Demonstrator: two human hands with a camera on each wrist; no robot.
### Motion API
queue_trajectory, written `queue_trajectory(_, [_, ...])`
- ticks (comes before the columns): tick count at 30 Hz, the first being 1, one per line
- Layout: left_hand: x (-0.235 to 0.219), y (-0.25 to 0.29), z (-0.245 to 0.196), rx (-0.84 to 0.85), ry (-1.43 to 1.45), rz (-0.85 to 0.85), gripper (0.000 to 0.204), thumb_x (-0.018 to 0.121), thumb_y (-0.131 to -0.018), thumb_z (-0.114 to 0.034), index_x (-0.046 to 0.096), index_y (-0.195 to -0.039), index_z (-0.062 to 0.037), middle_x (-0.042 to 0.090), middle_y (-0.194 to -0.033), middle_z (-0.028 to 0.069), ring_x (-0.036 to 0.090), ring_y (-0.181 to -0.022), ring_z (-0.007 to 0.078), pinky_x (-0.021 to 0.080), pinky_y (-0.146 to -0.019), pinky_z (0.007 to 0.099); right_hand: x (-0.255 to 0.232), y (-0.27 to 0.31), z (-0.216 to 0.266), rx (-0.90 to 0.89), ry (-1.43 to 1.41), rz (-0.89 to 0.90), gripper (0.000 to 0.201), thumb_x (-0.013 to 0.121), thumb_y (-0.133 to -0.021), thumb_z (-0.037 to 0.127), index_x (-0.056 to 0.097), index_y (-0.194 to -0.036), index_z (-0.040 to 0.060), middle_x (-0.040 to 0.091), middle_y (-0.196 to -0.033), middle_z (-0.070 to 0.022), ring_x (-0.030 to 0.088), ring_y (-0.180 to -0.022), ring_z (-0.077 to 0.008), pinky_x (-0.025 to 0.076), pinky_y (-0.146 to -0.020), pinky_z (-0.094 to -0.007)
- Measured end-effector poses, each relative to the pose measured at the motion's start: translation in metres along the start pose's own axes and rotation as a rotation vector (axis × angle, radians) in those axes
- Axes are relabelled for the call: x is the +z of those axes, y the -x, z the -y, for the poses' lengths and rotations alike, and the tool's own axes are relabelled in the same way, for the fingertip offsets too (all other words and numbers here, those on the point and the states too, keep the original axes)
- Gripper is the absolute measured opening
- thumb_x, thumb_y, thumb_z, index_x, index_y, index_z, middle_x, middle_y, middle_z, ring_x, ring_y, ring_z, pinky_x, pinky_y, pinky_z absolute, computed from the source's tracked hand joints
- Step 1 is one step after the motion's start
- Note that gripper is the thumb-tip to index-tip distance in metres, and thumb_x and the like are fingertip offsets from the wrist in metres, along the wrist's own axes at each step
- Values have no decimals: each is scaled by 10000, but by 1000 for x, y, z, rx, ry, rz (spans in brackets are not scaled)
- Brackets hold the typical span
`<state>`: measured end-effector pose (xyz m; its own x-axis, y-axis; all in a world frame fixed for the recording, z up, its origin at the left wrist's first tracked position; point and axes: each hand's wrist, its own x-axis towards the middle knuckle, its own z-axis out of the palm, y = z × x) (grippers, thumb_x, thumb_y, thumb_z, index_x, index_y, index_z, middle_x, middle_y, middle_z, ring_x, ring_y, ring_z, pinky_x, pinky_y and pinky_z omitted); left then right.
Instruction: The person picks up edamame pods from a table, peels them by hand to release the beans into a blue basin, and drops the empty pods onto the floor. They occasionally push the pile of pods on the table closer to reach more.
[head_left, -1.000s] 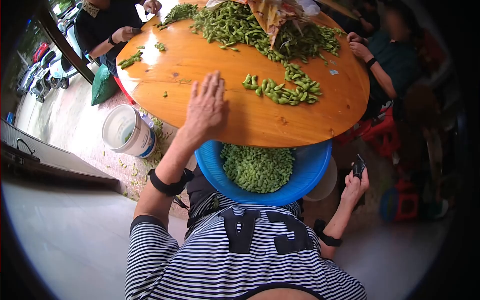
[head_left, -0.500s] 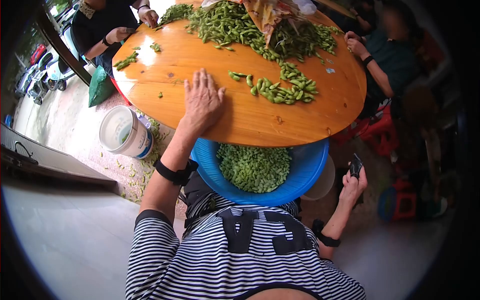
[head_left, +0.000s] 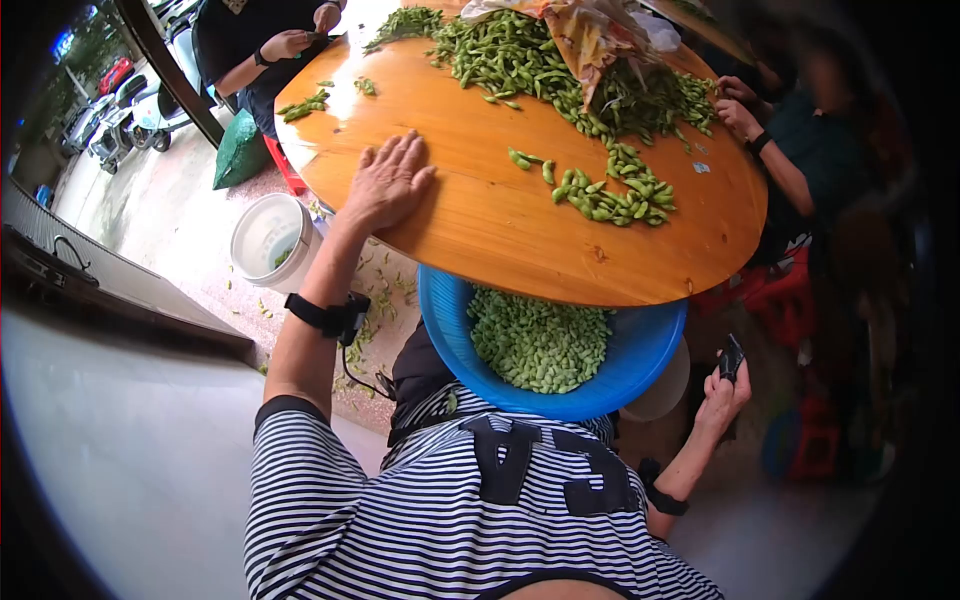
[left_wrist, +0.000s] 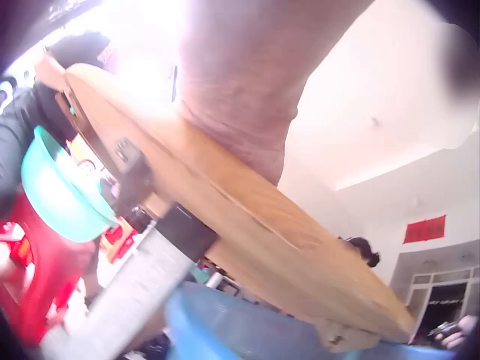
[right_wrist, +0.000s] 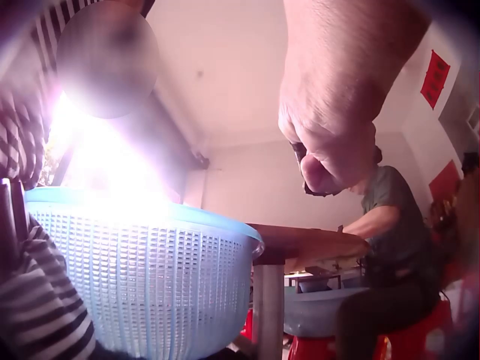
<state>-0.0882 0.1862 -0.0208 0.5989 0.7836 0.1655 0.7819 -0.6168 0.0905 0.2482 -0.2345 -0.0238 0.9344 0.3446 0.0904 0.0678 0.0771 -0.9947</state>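
My left hand (head_left: 390,183) rests palm down on the round wooden table (head_left: 480,225), near its front left edge, with the fingers straight. In the left wrist view its heel (left_wrist: 247,142) lies on the tabletop rim. My right hand (head_left: 722,398) is off the table at the right, fingers curled round a small shiny black object (head_left: 732,358); its exact kind I cannot tell. A blue plastic basket (head_left: 445,345) sits at my lap under the table edge, holding shelled green beans (head_left: 540,345). A short row of edamame pods (head_left: 620,200) lies right of my left hand.
A large heap of edamame pods (head_left: 505,60) with a crumpled plastic bag (head_left: 590,45) covers the far side. Two people sit at the table, left and right. A white bucket (head_left: 272,240) and a green sack (head_left: 238,150) stand on the littered floor, left.
My left hand has slid left and slightly back across the tabletop. The head view has shifted, so the table appears further right. My right hand keeps the black object.
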Motion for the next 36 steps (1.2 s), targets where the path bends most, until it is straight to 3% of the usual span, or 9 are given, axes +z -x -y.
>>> queue_trajectory(6, [-31,5,63,-550,-534,80,592,292,-978,-392,309,-1439,-20,255,-1530,142,196,-1427,307,149,-1138,533,6,5,-2,40,11,9,458,358,-708,-96,587,-1104,-75,411,-652,31,295,-500,-11,214,-423,-169])
queue_trajectory(10, [-26,16,-26,-36,80,-131,585,346,-989,-406,307,-1438,-33,234,-1531,153,228,-1411,313,171,-1149,480,16,5,2,-21,27,65,432,355,-717,-93,590,-1080,-73,403,-639,35,290,-499,-10,217,-426,-171])
queue_trajectory(15, [3,33,-116,433,177,51,625,322,-989,-443,288,-1445,-17,263,-1520,149,217,-1419,279,136,-1162,446,2,-3,4,-44,46,67,472,344,-714,-88,589,-1117,-62,443,-674,21,289,-503,-7,220,-429,-171])
queue_trajectory(25, [-21,28,154,-604,-47,-46,682,296,-947,-569,369,-1425,-89,293,-1514,140,234,-1413,293,182,-1110,550,-2,2,-5,-44,43,-2,564,361,-689,-75,556,-1217,-46,578,-888,-63,325,-527,-9,246,-438,-157])
queue_trajectory(26, [-15,33,180,-699,-165,14,586,373,-937,-534,582,-1241,-79,536,-1305,199,428,-1297,297,238,-1067,564,-2,2,-5,-31,62,23,554,363,-688,-64,556,-1208,-50,555,-842,-43,323,-530,-9,243,-441,-157])
queue_trajectory(29, [-31,63,173,-618,-210,-168,439,465,-930,-436,696,-990,-68,690,-922,177,623,-1039,279,261,-1016,590,-3,3,-6,-16,80,32,542,365,-688,-54,561,-1194,-51,516,-780,-14,319,-529,-9,239,-444,-157])
queue_trajectory(30, [-13,66,185,-422,-261,-500,282,562,-910,-303,698,-879,-58,658,-658,127,664,-675,239,421,-865,498,-1,4,-6,-14,81,27,542,365,-688,-54,561,-1194,-51,516,-780,-14,319,-529,-9,239,-444,-157])
queue_trajectory(34, [-30,58,102,-364,443,-754,102,626,-894,-144,682,-906,-59,622,-609,149,583,-480,169,427,-461,301,10,4,5,-52,64,-18,530,363,-693,-56,568,-1182,-48,498,-752,-3,317,-525,-8,239,-441,-162])
queue_trajectory(36, [-47,53,37,-248,413,-638,102,591,-904,-97,652,-964,-40,605,-611,177,615,-501,214,451,-474,347,-8,-1,-1,-28,67,34,509,373,-708,-70,569,-1177,-49,514,-767,-10,328,-528,-10,252,-440,-167])
